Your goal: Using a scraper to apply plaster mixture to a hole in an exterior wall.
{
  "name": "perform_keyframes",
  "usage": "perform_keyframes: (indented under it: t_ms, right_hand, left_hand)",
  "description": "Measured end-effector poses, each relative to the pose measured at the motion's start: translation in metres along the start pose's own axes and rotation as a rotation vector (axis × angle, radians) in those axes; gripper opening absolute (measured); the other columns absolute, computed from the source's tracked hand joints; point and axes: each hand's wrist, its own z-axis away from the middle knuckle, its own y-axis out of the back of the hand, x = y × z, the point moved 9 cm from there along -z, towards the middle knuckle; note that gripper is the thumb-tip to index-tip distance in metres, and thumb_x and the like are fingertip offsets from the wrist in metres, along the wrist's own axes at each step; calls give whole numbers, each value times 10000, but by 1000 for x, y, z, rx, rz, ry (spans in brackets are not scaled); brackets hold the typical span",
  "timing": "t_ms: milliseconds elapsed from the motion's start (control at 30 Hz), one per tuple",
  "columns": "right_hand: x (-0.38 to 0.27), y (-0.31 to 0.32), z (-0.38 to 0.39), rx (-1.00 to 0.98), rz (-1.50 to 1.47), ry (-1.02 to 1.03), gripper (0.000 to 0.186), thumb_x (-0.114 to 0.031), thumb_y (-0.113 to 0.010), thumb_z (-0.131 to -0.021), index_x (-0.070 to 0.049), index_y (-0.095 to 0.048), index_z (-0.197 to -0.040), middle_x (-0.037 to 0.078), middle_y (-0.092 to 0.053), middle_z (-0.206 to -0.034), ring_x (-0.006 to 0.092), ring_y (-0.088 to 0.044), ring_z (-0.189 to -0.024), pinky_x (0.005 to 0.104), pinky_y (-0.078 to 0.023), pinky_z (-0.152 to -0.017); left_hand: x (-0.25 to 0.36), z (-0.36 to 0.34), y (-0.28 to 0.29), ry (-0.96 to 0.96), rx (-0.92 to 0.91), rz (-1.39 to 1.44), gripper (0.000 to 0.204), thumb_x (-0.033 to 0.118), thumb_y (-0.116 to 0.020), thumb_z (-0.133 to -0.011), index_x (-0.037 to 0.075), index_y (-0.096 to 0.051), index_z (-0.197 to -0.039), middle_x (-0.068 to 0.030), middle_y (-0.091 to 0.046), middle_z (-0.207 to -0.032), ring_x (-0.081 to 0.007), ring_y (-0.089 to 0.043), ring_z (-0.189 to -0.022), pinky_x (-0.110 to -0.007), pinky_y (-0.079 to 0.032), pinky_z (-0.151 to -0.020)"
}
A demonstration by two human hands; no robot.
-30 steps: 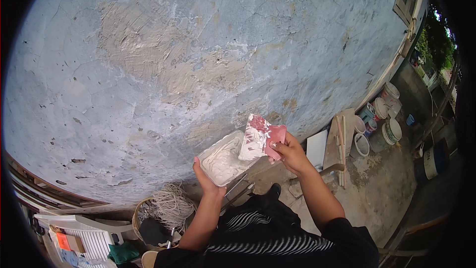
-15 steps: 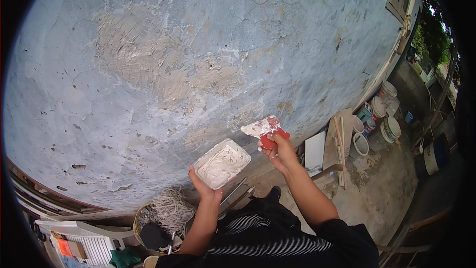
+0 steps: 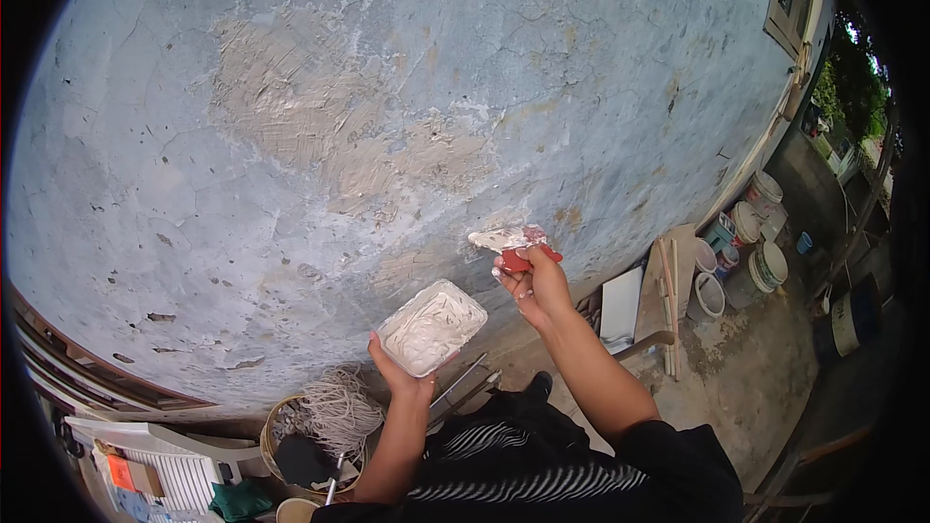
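Note:
My left hand [image 3: 400, 373] holds a white rectangular tub [image 3: 389, 334] from below and its near side. Cream-coloured putty [image 3: 436, 324] lies smeared inside it. My right hand [image 3: 536, 286] is closed round the red grip of a putty scraper [image 3: 523, 250], whose blade is coated with putty and points left. White smears mark the fingers of this hand. The blade is close to the weathered blue wall [image 3: 581, 87]; whether it touches cannot be made out. Rough beige putty patches [image 3: 300, 107] cover part of the wall to the upper left.
A basket [image 3: 268, 441] with a coil of pale rope [image 3: 339, 412] stands at lower left, beside a white slatted plastic piece [image 3: 189, 475]. Several buckets [image 3: 767, 266], wooden strips [image 3: 668, 305] and a white panel [image 3: 620, 305] are along the wall's foot at right.
The scraper has shifted slightly left and tilted, so its blade shows narrower. The tub has dropped a little. The wall appears shifted slightly right in view.

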Motion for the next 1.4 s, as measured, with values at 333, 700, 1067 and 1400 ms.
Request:
perform_keyframes:
  t_ms: [333, 700, 1067, 1400]
  right_hand:
    - [-14, 11, 16, -31, -47, 78, 187, -87, -531, -936, 19, -575, -1083, 144, -683, -968, 272, -707, -874, 396, -589, -789]
    - [7, 6, 1, 33, -23, -6, 177, -96, -512, -940, 20, -567, -1062, 147, -674, -955, 268, -710, -855, 399, -601, -766]
    - [-15, -14, -15, 23, -46, 65, 145, -121, -511, -946, 2, -553, -1010, 143, -647, -891, 259, -670, -837, 425, -588, -775]
    - [-2, 22, -4, 75, -161, 3, 121, -124, -537, -923, -29, -570, -992, 116, -649, -892, 222, -652, -777, 420, -593, -800]
  left_hand:
    - [-2, -1, -4, 20, 2, -43, 913, 761, -268, -899, 100, -392, -1517, -180, -513, -1480, -484, -540, -1280, -730, -483, -867]
    - [-1, 3, -11, 44, 6, -66, 911, 767, -260, -898, 111, -395, -1517, -171, -529, -1466, -479, -552, -1267, -717, -495, -855]
    - [-3, 6, -13, 36, -1, -62, 909, 768, -266, -900, 112, -400, -1514, -165, -537, -1460, -474, -561, -1258, -712, -493, -859]
    - [-6, 7, -9, 44, 6, -62, 906, 767, -272, -900, 116, -399, -1516, -167, -526, -1470, -478, -554, -1264, -732, -484, -857]
